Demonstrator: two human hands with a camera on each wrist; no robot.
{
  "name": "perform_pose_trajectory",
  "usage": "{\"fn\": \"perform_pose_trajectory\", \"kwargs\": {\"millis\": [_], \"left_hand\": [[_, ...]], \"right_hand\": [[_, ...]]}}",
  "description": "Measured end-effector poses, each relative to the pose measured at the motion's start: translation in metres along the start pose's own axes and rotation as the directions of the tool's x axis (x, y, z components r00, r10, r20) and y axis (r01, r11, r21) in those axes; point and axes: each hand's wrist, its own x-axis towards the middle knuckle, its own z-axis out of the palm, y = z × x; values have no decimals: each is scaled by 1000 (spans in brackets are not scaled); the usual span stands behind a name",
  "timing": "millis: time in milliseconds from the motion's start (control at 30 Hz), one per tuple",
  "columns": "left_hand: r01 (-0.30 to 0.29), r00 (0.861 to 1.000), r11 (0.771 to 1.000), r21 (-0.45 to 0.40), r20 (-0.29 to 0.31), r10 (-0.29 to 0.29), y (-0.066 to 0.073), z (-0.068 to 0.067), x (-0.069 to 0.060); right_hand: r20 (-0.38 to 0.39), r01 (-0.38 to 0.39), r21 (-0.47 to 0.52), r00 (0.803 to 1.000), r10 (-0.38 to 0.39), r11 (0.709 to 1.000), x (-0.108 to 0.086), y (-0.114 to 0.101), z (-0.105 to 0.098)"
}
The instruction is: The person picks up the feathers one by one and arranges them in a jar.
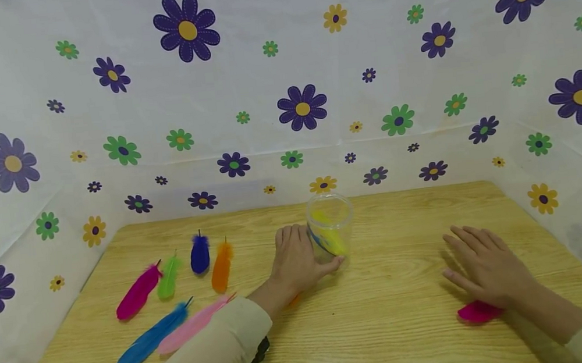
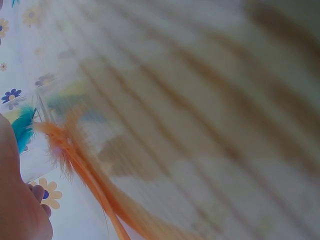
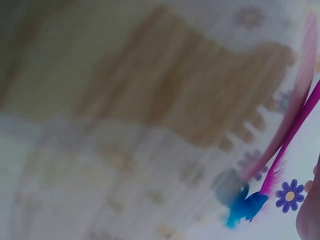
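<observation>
A clear plastic cup (image 1: 345,232) stands on the wooden table with a yellow feather (image 1: 332,239) and something blue inside. My left hand (image 1: 294,260) grips its left side, the thumb across the front. Beneath that wrist lies an orange feather (image 2: 92,175), mostly hidden in the head view; a teal feather (image 2: 22,129) shows by the hand in the left wrist view. My right hand (image 1: 491,270) is spread low over the table at the right, above a magenta feather (image 1: 478,312). A blue feather (image 3: 246,207) appears beside the magenta one in the right wrist view.
Left on the table (image 1: 399,323) lie a magenta feather (image 1: 138,291), green feather (image 1: 168,277), dark blue feather (image 1: 200,254), orange feather (image 1: 222,267), blue feather (image 1: 153,338) and pink feather (image 1: 191,326), partly behind my left sleeve. A flower-printed sheet (image 1: 249,80) encloses the table.
</observation>
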Motion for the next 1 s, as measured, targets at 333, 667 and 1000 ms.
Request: {"fn": "perform_pose_trajectory", "kwargs": {"millis": [333, 667, 1000], "left_hand": [[-2, 1000, 1000, -8, -6, 2, -1, 0, 2], [20, 999, 999, -30, 36, -19, -1, -3, 2], [15, 999, 999, -31, 30, -14, -1, -3, 2]], "right_hand": [[6, -28, -2, 1000, 28, 1000, -10, 10, -5], [49, -80, -14, 996, 80, 997, -20, 20, -7], [35, -78, -18, 996, 79, 997, -29, 28, -7]]}}
